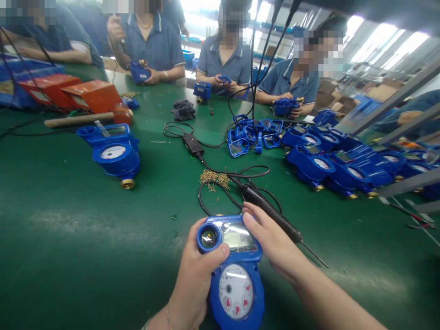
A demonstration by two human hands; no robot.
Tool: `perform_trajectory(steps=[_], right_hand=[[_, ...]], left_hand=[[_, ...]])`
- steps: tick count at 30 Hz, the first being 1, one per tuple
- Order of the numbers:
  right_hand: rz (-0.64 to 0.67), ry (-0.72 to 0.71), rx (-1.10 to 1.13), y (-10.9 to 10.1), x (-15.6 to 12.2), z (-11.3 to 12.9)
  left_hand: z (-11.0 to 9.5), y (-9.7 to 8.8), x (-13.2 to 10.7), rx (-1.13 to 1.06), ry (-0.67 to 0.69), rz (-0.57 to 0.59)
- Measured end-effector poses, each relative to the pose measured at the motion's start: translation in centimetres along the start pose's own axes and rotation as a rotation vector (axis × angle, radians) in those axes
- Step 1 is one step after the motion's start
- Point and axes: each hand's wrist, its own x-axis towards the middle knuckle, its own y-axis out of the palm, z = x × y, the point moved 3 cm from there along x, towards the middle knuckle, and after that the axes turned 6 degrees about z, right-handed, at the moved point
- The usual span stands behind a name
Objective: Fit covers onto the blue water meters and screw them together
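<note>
I'm seeing a blue water meter (235,270) showing a white dial with red pointers. It's lying on the green table (68,238), by a black screwdriver (271,213).

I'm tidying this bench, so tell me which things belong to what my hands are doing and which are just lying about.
In hand:
- blue water meter, gripped by the left hand
- right hand resting on the meter's top
- black electric screwdriver beside that hand
- pile of small brass screws

Lying about:
- second blue meter
- wooden mallet
- orange boxes
- black cloth
</note>
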Motion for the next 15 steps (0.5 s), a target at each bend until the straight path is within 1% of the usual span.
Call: perform_trajectory(steps=[2,3,5,7,11,15], right_hand=[[0.089,0.179,0.286,0.9,0.1,-0.5],[0.14,0.241,0.397,1.4,0.1,-0.4],[0.188,0.321,0.523,2.0,0.1,-0.2],[0.149,0.358,0.561,2.1,0.3,0.0],[0.037,0.386,0.558,2.1,0.7,0.0],[0.009,0.375,0.541,2.4,0.6,0.0]], left_hand=[[0.0,-0.1,0.0,0.019,0.001,0.002],[0.0,-0.1,0.0,0.035,0.002,-0.003],[0.1,-0.2,0.1,0.065,0.003,-0.019],[0.1,-0.3,0.1,0.068,-0.001,-0.029],[0.1,-0.2,0.2,0.058,-0.004,-0.027],[0.1,-0.1,0.2,0.057,-0.007,-0.047]])
